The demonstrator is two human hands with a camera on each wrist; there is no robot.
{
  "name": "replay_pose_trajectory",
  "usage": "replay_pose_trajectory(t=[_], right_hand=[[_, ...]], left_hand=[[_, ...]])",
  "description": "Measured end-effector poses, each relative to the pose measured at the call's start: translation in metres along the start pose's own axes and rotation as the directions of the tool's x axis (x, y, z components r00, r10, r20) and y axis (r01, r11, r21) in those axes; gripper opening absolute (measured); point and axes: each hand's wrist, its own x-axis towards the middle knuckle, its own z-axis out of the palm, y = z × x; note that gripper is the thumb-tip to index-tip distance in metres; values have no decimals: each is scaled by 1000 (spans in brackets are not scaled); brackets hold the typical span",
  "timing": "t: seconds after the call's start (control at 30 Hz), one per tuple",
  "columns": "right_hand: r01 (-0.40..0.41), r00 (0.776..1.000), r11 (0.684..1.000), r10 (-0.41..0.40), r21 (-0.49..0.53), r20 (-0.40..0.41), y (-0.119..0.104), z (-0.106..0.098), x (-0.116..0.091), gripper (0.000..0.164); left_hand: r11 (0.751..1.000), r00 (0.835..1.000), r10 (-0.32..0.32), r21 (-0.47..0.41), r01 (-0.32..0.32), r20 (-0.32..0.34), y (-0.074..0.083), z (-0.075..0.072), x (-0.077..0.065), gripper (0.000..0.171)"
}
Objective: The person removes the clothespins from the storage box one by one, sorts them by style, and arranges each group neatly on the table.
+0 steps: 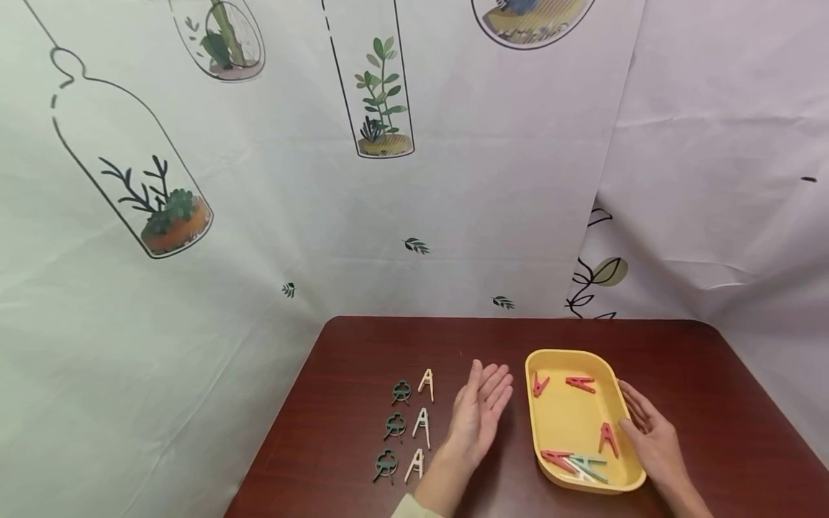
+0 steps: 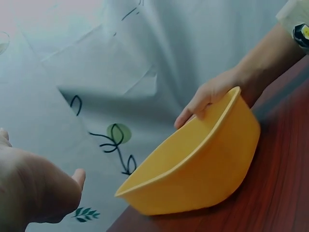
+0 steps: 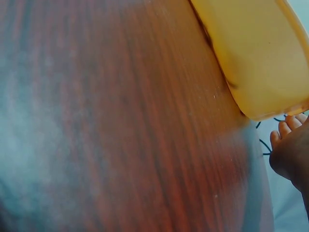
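Between both hands [image 1: 478,417] [image 1: 655,440], yellow tray [image 1: 567,421].

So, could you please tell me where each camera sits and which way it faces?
Head: worn on the head, facing forward and down at a dark red wood-grain table and a rectangular yellow plastic tub; shows the left hand, the right hand and both forearms.
Left wrist: worn on the left wrist, looking across at the tub's side; shows part of the left hand, plus the right hand at the rim.
Right wrist: worn on the right wrist, looking over the table at the tub's outer wall; shows a partial hand.
Shared: head and left wrist both show both hands.
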Motion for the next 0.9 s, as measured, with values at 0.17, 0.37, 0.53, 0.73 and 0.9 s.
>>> replay_pose_trajectory(t=[0.17, 0.37, 0.53, 0.73, 0.9], right_hand=[[-4, 1000, 1000, 4, -11, -2, -2, 0, 0, 56], [-7, 1000, 1000, 7, -8, 1, -2, -1, 0, 57], [14, 1000, 1000, -14, 11, -7, 0, 0, 0, 56], [24, 1000, 1000, -23, 11, -18, 2, 1, 1, 56], [37, 999, 998, -37, 42, -16, 2, 1, 1, 56]], left_hand=[[998, 998, -65, 10, 65, 6, -13, 12, 2, 84], [984, 989, -143, 104, 145, -30, -33, 28, 4, 62], [962, 976, -204, 167, 214, -75, -52, 37, 5, 40], [943, 974, -225, 244, 226, -33, -71, 42, 12, 40], [913, 968, -251, 333, 235, 5, -82, 46, 19, 41]])
